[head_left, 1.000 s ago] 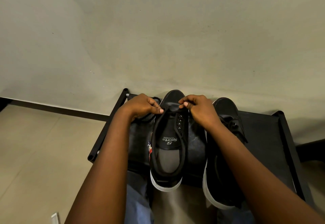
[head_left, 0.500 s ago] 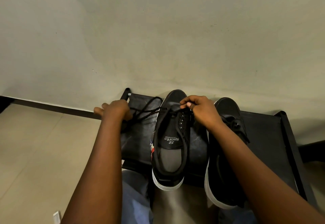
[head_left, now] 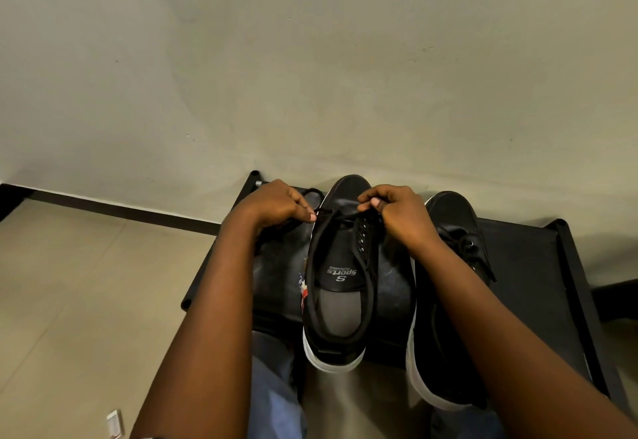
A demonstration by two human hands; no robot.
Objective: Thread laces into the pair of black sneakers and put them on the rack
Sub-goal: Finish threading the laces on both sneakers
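Note:
Two black sneakers with white soles stand on a black rack, toes toward the wall. The left sneaker shows bare eyelets and a grey insole. A black lace crosses its lowest eyelets near the toe. My left hand pinches one lace end at the shoe's left edge. My right hand pinches the other end at the right eyelet row. The right sneaker is laced, and my right forearm hides part of it.
The rack stands against a plain wall with a dark skirting strip. Tiled floor lies to the left, with a small white object near the bottom edge. My blue-trousered knees are below the rack's front.
My left hand, which had pulled the lace out to the left past the rack corner, has come back to the sneaker's toe. The right hand stayed at the eyelets.

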